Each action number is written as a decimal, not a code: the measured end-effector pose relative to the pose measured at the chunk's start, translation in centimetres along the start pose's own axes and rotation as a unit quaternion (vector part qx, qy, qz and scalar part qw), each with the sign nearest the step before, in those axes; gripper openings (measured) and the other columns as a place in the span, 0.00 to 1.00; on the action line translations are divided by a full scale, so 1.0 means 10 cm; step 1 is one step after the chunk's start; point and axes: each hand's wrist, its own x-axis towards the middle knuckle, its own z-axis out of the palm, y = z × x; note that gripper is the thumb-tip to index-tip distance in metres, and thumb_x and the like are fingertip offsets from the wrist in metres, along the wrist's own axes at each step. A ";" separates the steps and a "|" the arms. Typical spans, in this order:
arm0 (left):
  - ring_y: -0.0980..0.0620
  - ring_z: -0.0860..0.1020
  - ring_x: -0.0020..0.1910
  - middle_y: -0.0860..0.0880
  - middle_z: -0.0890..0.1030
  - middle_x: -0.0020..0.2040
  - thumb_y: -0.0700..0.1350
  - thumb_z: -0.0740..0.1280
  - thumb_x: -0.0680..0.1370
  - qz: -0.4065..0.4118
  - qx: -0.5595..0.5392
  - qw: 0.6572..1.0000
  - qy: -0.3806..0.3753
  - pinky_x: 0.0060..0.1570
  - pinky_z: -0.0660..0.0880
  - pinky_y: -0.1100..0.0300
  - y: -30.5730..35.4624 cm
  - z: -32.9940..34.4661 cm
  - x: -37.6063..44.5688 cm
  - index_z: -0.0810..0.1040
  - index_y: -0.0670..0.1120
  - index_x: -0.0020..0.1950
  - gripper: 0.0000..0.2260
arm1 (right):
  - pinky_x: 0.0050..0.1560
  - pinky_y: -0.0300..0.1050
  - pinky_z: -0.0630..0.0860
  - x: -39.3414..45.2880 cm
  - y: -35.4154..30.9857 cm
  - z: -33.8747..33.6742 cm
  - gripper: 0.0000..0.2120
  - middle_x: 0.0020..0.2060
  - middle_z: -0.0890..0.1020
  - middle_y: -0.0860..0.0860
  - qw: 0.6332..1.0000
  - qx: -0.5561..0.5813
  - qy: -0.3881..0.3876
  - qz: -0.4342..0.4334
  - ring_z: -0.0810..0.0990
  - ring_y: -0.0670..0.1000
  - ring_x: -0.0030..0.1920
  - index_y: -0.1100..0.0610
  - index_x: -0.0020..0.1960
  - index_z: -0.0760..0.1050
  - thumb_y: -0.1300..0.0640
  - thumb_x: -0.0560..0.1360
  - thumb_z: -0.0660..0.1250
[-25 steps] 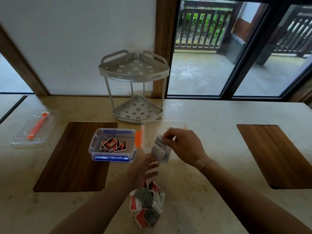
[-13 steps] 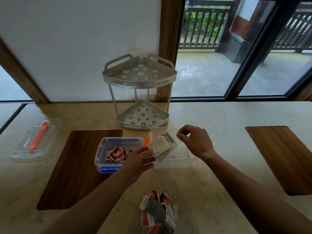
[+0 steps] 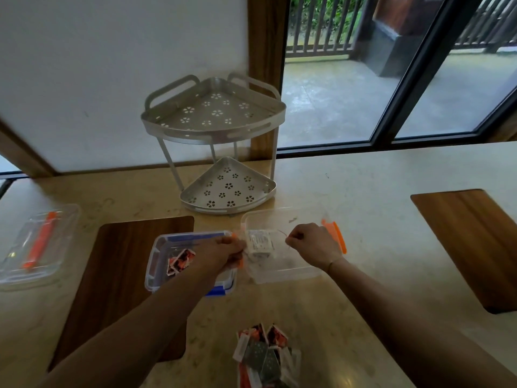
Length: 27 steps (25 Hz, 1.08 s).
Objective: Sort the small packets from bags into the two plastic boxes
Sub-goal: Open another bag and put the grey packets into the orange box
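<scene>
The countertop (image 3: 349,191) is carrying every item of the task. A two-tier corner rack (image 3: 218,141) is standing at the far centre and is taking no part.

Two plastic boxes are sitting side by side in the middle. The blue-clipped box (image 3: 165,247), on the left over a dark wooden mat (image 3: 120,275), is holding several red-and-black packets (image 3: 180,260). The orange-clipped box (image 3: 282,264), touching it on the right, is clear and seems to hold little else. A clear lid with an orange clip (image 3: 36,247) is lying at the far left.

The bag of unsorted packets (image 3: 265,357) is lying at the near edge, well apart from the boxes, with red and grey packets mixed.

Step in hand, as judged: a small clear bag of pale packets (image 3: 260,242) is being held over the orange-clipped box, probably for opening or emptying.

The left hand (image 3: 221,253) is pinching the left edge of this bag with fingers pressed together. The right hand (image 3: 313,245) is curled, fingertips pinched near a thin reddish strip at the bag's right side; whether it is gripping the film cannot be told through the blur.

The next move is likely calling for parting the bag's mouth and tipping it so the pale packets drop inside the orange-clipped box.
</scene>
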 end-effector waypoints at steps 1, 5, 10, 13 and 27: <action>0.49 0.81 0.37 0.42 0.83 0.41 0.38 0.70 0.75 0.002 0.008 1.000 0.003 0.30 0.78 0.61 0.01 0.01 0.02 0.79 0.37 0.52 0.08 | 0.47 0.49 0.79 0.02 0.01 0.01 0.09 0.46 0.85 0.51 1.000 -0.004 -0.006 0.002 0.81 0.51 0.45 0.52 0.47 0.83 0.49 0.76 0.66; 0.47 0.82 0.40 0.41 0.82 0.42 0.38 0.72 0.75 0.020 0.051 0.998 0.031 0.31 0.79 0.59 0.03 0.04 0.08 0.79 0.39 0.51 0.07 | 0.43 0.46 0.77 0.11 0.05 0.05 0.09 0.46 0.85 0.51 0.999 -0.013 -0.031 0.015 0.80 0.50 0.43 0.54 0.49 0.82 0.51 0.77 0.66; 0.50 0.82 0.36 0.44 0.84 0.38 0.39 0.73 0.73 0.078 0.159 0.984 0.037 0.34 0.80 0.59 0.16 0.13 0.15 0.81 0.40 0.46 0.05 | 0.40 0.44 0.78 0.20 0.10 0.11 0.08 0.45 0.84 0.52 0.996 0.001 -0.076 0.038 0.81 0.51 0.40 0.56 0.49 0.82 0.53 0.77 0.66; 0.56 0.82 0.31 0.48 0.84 0.35 0.39 0.73 0.73 0.110 0.186 0.976 0.029 0.29 0.77 0.65 0.27 0.21 0.17 0.80 0.42 0.44 0.03 | 0.32 0.42 0.75 0.26 0.14 0.12 0.08 0.42 0.85 0.55 0.991 0.058 -0.101 0.071 0.84 0.54 0.40 0.58 0.48 0.82 0.55 0.76 0.66; 0.55 0.80 0.35 0.48 0.82 0.40 0.41 0.69 0.77 0.238 0.349 0.905 0.044 0.30 0.74 0.67 0.38 0.41 0.08 0.75 0.51 0.42 0.07 | 0.28 0.35 0.69 0.36 0.24 0.28 0.06 0.40 0.83 0.50 0.982 0.094 -0.138 0.092 0.80 0.46 0.34 0.56 0.46 0.81 0.56 0.76 0.66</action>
